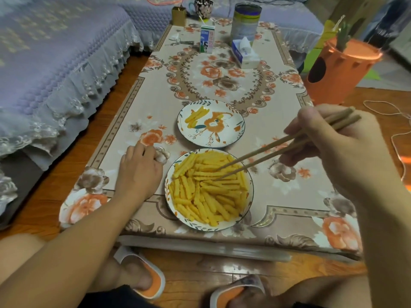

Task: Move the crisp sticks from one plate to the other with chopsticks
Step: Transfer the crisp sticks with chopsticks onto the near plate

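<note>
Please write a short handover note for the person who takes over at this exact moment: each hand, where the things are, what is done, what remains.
Right hand: holds the chopsticks in a working grip, tips down among the sticks on the near plate; whether a stick is pinched cannot be told.
Left hand: rests on the tablecloth left of the near plate, fingers curled, holding nothing.
Near plate: heaped with crisp sticks.
Far plate: only a few sticks, at its left side.
Done: a few sticks moved.
Left: almost the whole heap.
</note>
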Tool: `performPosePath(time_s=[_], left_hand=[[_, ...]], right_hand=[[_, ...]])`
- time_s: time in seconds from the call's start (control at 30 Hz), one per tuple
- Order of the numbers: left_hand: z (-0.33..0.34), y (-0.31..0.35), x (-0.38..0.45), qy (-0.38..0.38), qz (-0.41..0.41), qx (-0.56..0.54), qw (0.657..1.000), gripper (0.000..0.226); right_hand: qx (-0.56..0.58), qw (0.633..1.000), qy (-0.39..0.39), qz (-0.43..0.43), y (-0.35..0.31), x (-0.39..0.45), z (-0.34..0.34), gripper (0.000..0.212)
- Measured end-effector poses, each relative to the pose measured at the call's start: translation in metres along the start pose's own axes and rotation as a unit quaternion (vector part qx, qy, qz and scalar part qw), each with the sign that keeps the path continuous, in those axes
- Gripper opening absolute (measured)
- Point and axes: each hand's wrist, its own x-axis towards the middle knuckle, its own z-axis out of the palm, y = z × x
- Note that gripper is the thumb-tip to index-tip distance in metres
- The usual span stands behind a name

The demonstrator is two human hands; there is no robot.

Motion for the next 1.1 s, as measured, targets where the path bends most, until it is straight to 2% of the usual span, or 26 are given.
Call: performPosePath(time_s=[0.1, 0.17, 0.27, 0.4, 0.5, 0.67, 0.97, 1.1], left_hand=[[0.000, 0.000, 0.001, 0.005, 0.000, -0.004, 1.000, 0.014], [0.001, -0.002, 0.001, 0.013, 0.003, -0.005, 1.000, 0.012], [0.002, -0.003, 0.004, 0.017, -0.001, -0.014, 1.000, 0.014], [0.001, -0.002, 0.009, 0.012, -0.005, -0.029, 1.000, 0.032], [0.002, -0.003, 0.008, 0.014, -0.010, -0.033, 0.999, 0.029], [0.004, -0.002, 0.009, 0.018, -0.017, -0.034, 0.999, 0.022], [0.004, -0.001, 0.008, 0.015, -0.018, -0.031, 0.999, 0.024], [0.004, -0.002, 0.008, 0.013, -0.020, -0.027, 0.999, 0.025]], right_hand=[[0.047, 0.995, 0.093, -0.003, 0.018, 0.019, -0.001, 0.031], [0.061, 0.990, 0.126, 0.014, 0.034, 0.037, 0.004, 0.032], [0.052, 0.991, 0.119, 0.031, 0.057, 0.064, 0.014, 0.032], [0.028, 0.992, 0.124, 0.018, 0.085, 0.093, 0.027, 0.032], [0.043, 0.989, 0.144, 0.012, 0.106, 0.111, 0.036, 0.033], [0.053, 0.989, 0.133, 0.026, 0.124, 0.126, 0.047, 0.033], [0.042, 0.994, 0.092, 0.038, 0.134, 0.137, 0.043, 0.034], [0.058, 0.992, 0.106, 0.026, 0.128, 0.135, 0.039, 0.039]])
